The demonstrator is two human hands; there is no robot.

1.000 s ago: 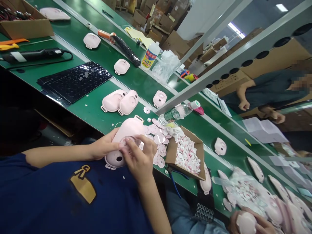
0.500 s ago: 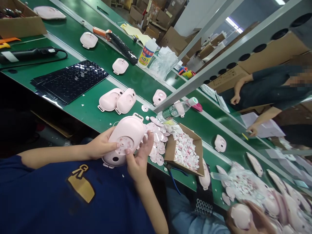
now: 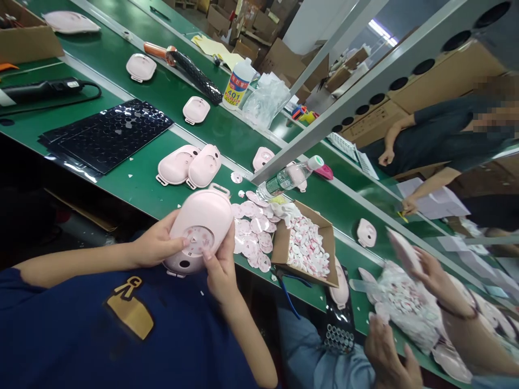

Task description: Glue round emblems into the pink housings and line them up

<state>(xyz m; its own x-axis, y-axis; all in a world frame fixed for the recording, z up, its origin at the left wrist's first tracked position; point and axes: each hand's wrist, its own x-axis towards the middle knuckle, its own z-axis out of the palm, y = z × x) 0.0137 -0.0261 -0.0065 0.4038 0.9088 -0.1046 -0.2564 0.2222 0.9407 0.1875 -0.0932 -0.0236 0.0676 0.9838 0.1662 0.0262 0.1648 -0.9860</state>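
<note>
A pink plastic housing (image 3: 207, 212) is held tilted in front of my chest, its loop end away from me. On its face is a round recess with a printed disc (image 3: 197, 240), and a black dot sits near the lower end. My left hand (image 3: 162, 242) grips the left edge, thumb on the disc. My right hand (image 3: 222, 267) wraps the right edge, with its thumb at the disc's lower rim and the other fingers partly hidden behind. Loose round stickers (image 3: 254, 229) lie on the bench just beyond, and two similar pink housings (image 3: 205, 166) rest behind.
A cardboard box (image 3: 281, 251) of small pieces stands right, beside blue-handled pliers (image 3: 288, 294) at the bench edge. A bottle (image 3: 284, 181) leans near a metal post (image 3: 300, 143). Black sheets (image 3: 113, 138) lie left. At lower right, a co-worker's hand (image 3: 438, 278) holds a pink part.
My right hand's fingers, stretched out beside the housing before, now close round its right edge. The housing shifts slightly left. The co-worker at right has raised a pink part and opened the other hand.
</note>
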